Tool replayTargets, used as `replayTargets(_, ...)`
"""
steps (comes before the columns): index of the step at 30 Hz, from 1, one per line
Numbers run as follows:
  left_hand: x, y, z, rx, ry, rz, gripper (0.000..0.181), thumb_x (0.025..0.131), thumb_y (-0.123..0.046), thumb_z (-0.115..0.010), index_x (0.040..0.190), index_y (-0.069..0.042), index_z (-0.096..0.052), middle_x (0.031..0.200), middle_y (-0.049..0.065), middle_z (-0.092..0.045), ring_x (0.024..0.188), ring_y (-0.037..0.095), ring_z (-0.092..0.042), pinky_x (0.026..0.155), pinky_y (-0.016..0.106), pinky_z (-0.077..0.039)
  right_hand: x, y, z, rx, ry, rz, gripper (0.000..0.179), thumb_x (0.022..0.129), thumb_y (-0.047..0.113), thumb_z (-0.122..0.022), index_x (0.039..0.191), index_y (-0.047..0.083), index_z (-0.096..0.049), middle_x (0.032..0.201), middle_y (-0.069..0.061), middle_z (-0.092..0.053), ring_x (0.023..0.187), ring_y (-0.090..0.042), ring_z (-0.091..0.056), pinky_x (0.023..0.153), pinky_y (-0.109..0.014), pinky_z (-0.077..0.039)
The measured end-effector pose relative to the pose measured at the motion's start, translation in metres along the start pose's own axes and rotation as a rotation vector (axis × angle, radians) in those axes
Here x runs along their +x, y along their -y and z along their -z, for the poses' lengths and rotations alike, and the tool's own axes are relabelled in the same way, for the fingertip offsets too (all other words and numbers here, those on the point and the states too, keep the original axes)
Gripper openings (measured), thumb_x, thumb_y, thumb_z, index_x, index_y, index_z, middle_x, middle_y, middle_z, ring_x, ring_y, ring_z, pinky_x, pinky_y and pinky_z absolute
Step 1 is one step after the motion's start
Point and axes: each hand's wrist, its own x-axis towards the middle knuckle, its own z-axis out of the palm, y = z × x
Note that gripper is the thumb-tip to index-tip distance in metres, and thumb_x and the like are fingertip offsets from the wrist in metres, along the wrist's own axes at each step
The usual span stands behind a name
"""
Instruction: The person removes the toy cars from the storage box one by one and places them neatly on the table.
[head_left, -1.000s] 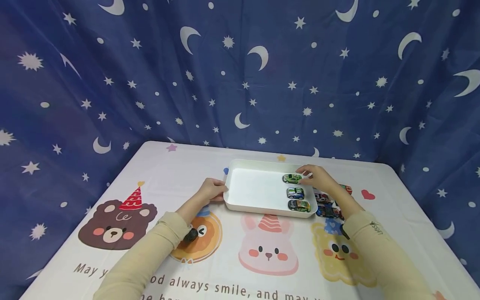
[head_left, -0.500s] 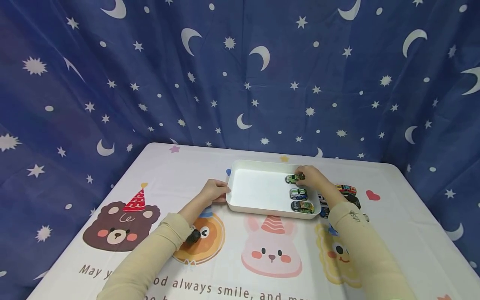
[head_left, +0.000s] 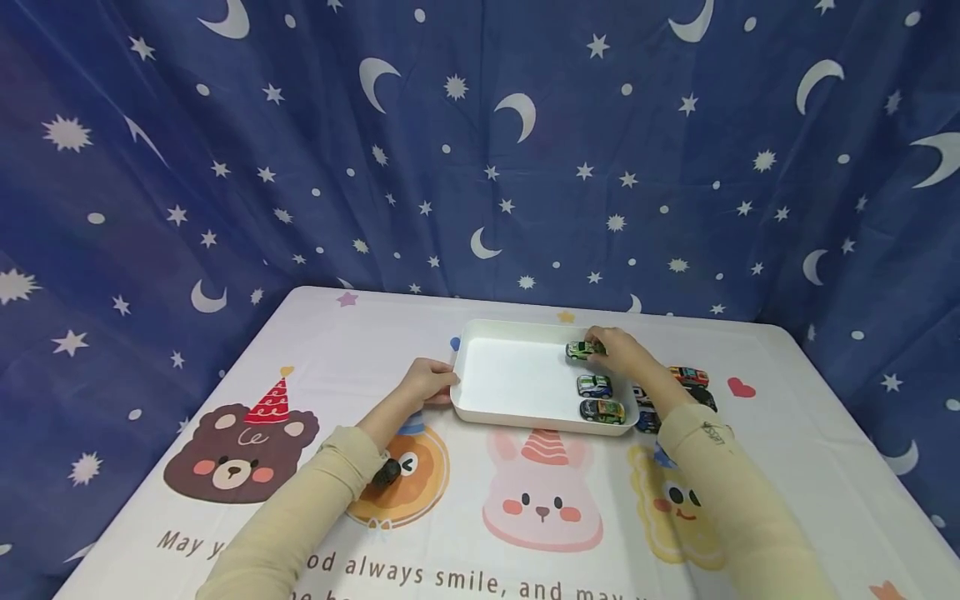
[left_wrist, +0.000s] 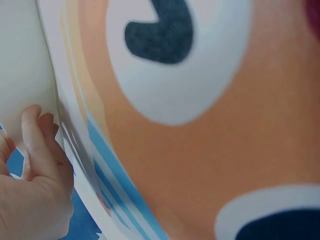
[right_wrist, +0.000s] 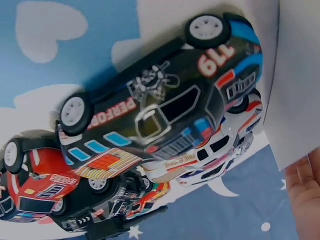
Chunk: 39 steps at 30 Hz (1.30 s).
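Observation:
A white rectangular tray point(head_left: 506, 375) lies on the table, its outer wall point(left_wrist: 25, 60) filling the upper left of the left wrist view. My left hand point(head_left: 426, 382) grips the tray's left edge, fingers curled at the rim. Inside the tray's back right corner, my right hand point(head_left: 621, 352) pinches a green toy car point(head_left: 579, 350), partly covered by the fingers. A white, green and blue toy car point(head_left: 594, 386) and a dark patterned toy car point(head_left: 602, 412) stand in front of it along the tray's right side. In the right wrist view only part of the right hand point(right_wrist: 305, 197) shows.
Several more toy cars cluster just right of the tray, partly behind the right forearm. Among them are a black car point(right_wrist: 165, 100) marked 119 and a red car point(right_wrist: 42, 182). A dark blue curtain point(head_left: 480, 167) hangs behind the table.
The right hand has closed its fingers on the green toy car and shifted it slightly toward the tray's back. The left hand keeps its hold on the tray edge.

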Motion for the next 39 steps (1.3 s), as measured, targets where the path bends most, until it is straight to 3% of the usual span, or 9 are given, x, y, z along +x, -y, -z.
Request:
replayTargets(6,0.004,0.002,0.001,-0.002,0.018,-0.012,0.035,0.084,-0.006,-0.062,0.118,0.003,-0.061,0.100,0.017,-0.067,0.071,0.016,-0.069,0.066,0.026,-0.062,-0.009,-0.002,0.009,0.064,-0.070,0.057,0.033,0.089,0.008,-0.063,0.118,-0.007,-0.057,0.111,-0.022,-0.062,0.102,-0.035,-0.058,0.091,-0.047,-0.053)
replayTargets(10,0.000,-0.003,0.000,0.003,-0.003,0.014,0.036,0.086,-0.007,-0.061,0.121,0.001,-0.060,0.108,0.018,-0.066,0.067,0.011,-0.066,0.066,0.022,-0.062,-0.013,-0.006,0.014,0.097,-0.080,0.080,0.033,0.090,0.007,-0.061,0.120,-0.006,-0.056,0.115,-0.023,-0.060,0.106,-0.036,-0.057,0.095,-0.049,-0.051)
replayTargets(14,-0.004,-0.006,-0.001,-0.001,-0.002,0.002,0.037,0.086,-0.008,-0.060,0.122,0.002,-0.059,0.107,0.018,-0.065,0.061,0.005,-0.060,0.058,0.017,-0.059,-0.018,-0.009,0.020,0.115,-0.086,0.081,0.033,0.091,0.008,-0.060,0.121,-0.006,-0.055,0.118,-0.024,-0.059,0.110,-0.038,-0.055,0.099,-0.053,-0.048)
replayTargets(19,-0.004,-0.005,0.000,-0.021,0.006,-0.008,0.037,0.086,-0.007,-0.060,0.122,0.004,-0.058,0.108,0.020,-0.065,0.061,0.006,-0.061,0.058,0.017,-0.060,-0.026,-0.016,0.024,0.118,-0.094,0.101,0.033,0.090,0.007,-0.061,0.120,-0.006,-0.056,0.116,-0.024,-0.057,0.109,-0.039,-0.053,0.096,-0.054,-0.048)
replayTargets(39,-0.004,-0.005,0.002,-0.011,0.025,0.025,0.038,0.087,-0.007,-0.060,0.123,0.003,-0.057,0.102,0.017,-0.067,0.060,0.006,-0.061,0.058,0.018,-0.060,-0.069,-0.058,0.030,0.138,-0.161,0.013,0.032,0.088,0.004,-0.063,0.116,-0.008,-0.057,0.116,-0.028,-0.055,0.105,-0.043,-0.052,0.092,-0.059,-0.048)
